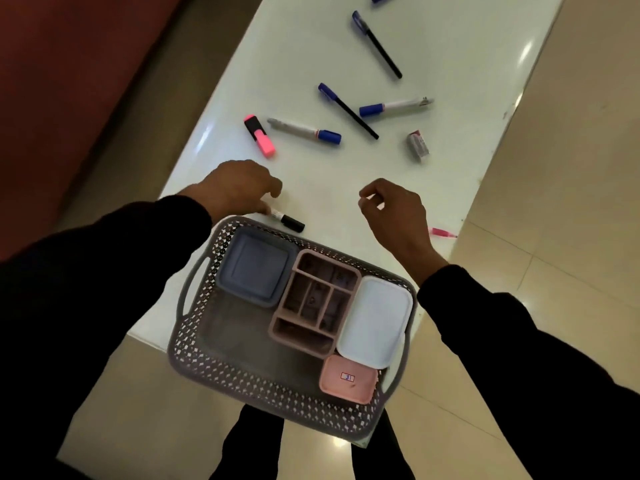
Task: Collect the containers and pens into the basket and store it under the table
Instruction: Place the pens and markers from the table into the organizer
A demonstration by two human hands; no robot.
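Note:
A grey perforated basket (242, 379) sits at the table's near edge. It holds a blue-grey square container (256, 268), a pink divided organiser (311, 299), a white lidded container (375, 320) and a small pink container (348, 377). My left hand (235, 187) pinches the white end of a black-capped marker (291, 221) just beyond the basket's far rim. My right hand (394, 213) hovers over the table with loosely curled fingers and nothing in it. Farther out lie a pink highlighter (259, 136), two blue-capped white markers (304, 129) (394, 106) and two blue-capped black pens (348, 110) (377, 45).
A pink pen (443, 233) lies at the table's right edge, partly hidden by my right wrist. A small wrapped eraser-like block (418, 143) rests to the right of the pens. The white table (311, 57) is narrow, with tiled floor on both sides.

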